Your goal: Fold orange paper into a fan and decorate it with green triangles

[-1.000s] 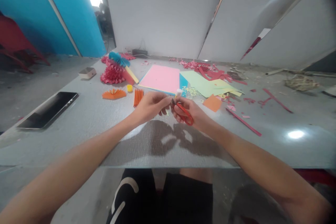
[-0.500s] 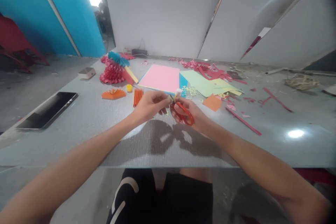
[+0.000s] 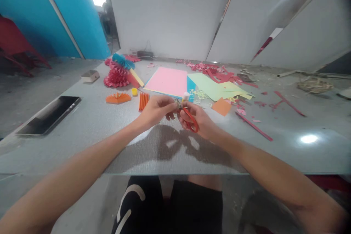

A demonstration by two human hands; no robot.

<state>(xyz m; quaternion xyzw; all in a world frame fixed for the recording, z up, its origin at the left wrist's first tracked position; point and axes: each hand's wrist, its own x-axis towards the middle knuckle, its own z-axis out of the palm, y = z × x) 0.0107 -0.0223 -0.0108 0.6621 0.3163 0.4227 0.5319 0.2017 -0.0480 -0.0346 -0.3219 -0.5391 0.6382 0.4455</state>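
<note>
My right hand [image 3: 196, 117] grips orange-handled scissors [image 3: 193, 122], their blades toward my left hand and mostly hidden by fingers. My left hand [image 3: 160, 109] is closed in a pinch on a small piece of pale green paper [image 3: 178, 104], just at the scissors' tips. Both hands are held close together over the table, their shadow below. Just beyond them is a white-capped glue stick [image 3: 185, 96]. A pleated orange paper strip [image 3: 143, 101] lies left of my left hand, and an orange paper square [image 3: 221, 106] lies right of my right hand.
Pink sheets [image 3: 167, 80] and pale green sheets [image 3: 210, 86] lie behind my hands. Red paper scraps [image 3: 219, 75] spread at the back right. Pleated red paper [image 3: 116, 76], an orange fan [image 3: 118, 98], a yellow cap [image 3: 134, 91], a small box [image 3: 90, 76] and a phone [image 3: 49, 116] are leftward.
The scissors' handles have drawn closer together and shifted slightly left in my right hand. My left hand has stayed almost in place.
</note>
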